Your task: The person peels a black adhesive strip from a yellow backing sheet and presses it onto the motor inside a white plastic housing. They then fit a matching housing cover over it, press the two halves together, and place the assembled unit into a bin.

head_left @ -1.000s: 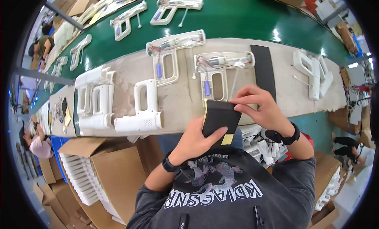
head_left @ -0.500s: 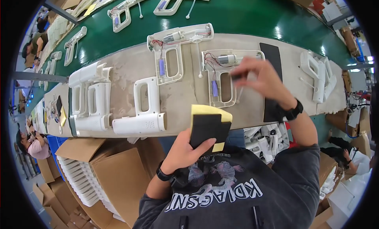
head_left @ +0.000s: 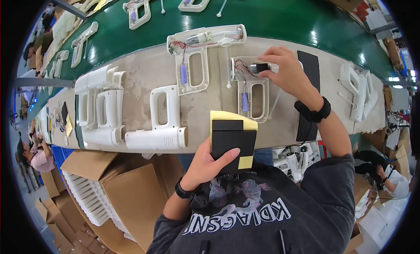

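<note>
My left hand (head_left: 202, 166) grips a sheet of black adhesive pads (head_left: 234, 140) on yellow backing paper (head_left: 232, 116), its thumb pressed on the front, just off the table's near edge. My right hand (head_left: 286, 72) pinches a small black pad (head_left: 262, 67) against the silver motor (head_left: 253, 69) in an open white gun-shaped housing half (head_left: 240, 87). Red and dark wires (head_left: 239, 66) run from that motor, and a purple cylindrical cell (head_left: 245, 102) lies in the handle. Part of the housing's barrel is hidden behind my right hand.
Left of it lies a similar opened housing (head_left: 178, 63) with motor and wires. White closed shells (head_left: 159, 138) rest further left, more white housings (head_left: 356, 94) at right. A black mat (head_left: 309, 96) lies beside my right wrist. Beyond runs a green belt (head_left: 280, 17); cardboard boxes (head_left: 135, 197) stand below.
My right hand has come down onto the motor with the small black pad, which was held in the air over the housing before. My left hand keeps the sheet in nearly the same place.
</note>
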Available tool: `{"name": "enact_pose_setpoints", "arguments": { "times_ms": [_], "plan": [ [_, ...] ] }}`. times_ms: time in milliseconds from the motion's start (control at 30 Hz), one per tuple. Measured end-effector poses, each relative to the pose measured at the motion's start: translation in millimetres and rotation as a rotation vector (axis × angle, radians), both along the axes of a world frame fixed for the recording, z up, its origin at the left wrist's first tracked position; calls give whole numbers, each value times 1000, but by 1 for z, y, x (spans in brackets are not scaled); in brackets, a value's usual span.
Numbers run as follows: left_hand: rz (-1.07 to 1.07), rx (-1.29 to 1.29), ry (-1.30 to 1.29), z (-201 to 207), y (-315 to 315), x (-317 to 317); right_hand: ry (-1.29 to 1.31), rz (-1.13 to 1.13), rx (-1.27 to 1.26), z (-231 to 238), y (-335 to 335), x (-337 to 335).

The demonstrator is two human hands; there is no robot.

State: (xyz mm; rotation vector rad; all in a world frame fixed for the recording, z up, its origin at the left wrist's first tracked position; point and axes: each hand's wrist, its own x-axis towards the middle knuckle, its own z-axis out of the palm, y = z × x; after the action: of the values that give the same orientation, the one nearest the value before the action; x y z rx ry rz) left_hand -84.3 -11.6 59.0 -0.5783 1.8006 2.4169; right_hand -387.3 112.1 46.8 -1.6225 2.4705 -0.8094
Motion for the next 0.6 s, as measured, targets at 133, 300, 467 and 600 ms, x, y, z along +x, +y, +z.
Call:
{"name": "enact_pose_setpoints", "arguments": {
  "times_ms": [133,300,467,600],
  "plan": [
    [38,26,-4,-5,2,0,-221,48,-94,37,4,48],
    [-42,-216,44,4,8,0,-535,290,-69,39,19,108],
    [-138,-291,20,-2,9,12,-363,383,-21,38,29,120],
    [-54,-340,13,7,12,14,-445,246,-89,33,35,137]
  ]
}}
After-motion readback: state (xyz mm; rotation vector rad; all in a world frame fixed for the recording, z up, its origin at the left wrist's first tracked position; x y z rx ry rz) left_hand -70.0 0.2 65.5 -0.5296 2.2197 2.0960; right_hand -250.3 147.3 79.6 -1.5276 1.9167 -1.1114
